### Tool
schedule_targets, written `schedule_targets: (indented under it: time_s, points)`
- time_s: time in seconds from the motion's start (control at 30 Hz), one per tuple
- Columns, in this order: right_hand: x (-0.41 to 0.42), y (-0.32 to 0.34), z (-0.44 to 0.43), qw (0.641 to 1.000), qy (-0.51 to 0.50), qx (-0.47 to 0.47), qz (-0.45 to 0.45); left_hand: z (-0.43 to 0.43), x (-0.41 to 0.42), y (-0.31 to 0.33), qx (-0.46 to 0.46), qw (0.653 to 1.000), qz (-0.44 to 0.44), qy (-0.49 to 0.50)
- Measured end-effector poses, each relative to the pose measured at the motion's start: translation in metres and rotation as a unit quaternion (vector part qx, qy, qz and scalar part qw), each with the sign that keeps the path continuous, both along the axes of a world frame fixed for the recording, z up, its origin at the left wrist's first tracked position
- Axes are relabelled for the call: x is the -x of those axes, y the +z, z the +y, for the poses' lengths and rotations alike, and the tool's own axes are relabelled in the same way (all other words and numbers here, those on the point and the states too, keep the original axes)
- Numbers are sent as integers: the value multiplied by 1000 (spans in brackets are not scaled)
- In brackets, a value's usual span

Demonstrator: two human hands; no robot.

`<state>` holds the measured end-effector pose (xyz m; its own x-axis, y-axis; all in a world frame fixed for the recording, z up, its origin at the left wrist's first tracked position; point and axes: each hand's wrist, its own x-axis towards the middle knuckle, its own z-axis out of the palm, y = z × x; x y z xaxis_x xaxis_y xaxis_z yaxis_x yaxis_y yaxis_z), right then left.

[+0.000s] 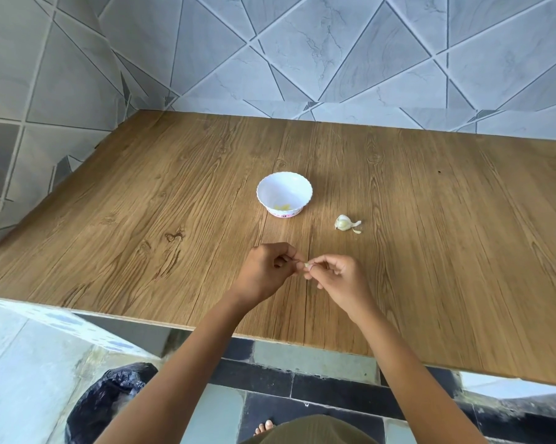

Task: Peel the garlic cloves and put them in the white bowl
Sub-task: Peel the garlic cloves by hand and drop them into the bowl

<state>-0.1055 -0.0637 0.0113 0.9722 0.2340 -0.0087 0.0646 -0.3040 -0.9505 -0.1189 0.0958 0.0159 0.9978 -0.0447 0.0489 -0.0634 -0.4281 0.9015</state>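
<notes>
Small garlic clove is pinched by fingers of left hand and right hand — if squeezed while slick, could be shot past white bowl.

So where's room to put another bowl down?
Bare wood runs left of the white bowl to the table edge, behind it to the tiled wall, and right of the garlic. Crowded: near the bowl, where left hand and right hand pinch a clove.

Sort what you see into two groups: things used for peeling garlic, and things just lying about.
Job in hand: garlic clove pinched between left hand and right hand; garlic piece on table; white bowl.
Lying about: black bin bag on the floor.
</notes>
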Motion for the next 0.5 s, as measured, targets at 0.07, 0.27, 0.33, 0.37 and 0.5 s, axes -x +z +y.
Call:
schedule_targets:
  time_s: [0.07, 0.27, 0.33, 0.37, 0.5]
  points:
    - [0, 1, 0, 1000, -4, -7, -5, -1, 1, 1, 44, 999, 31, 0]
    - [2, 5, 0, 997, -2, -65, 30, -3, 5, 7, 159, 984, 76, 4]
    - [3, 5, 1, 995, -14, -85, 48, -3, 6, 7, 176, 981, 77, 9]
    - [3, 6, 1, 994, -21, -94, 54, -3, 6, 7, 185, 979, 79, 13]
    - [4, 10, 1, 992, -17, -114, 60, -3, 6, 9, 202, 975, 88, 13]
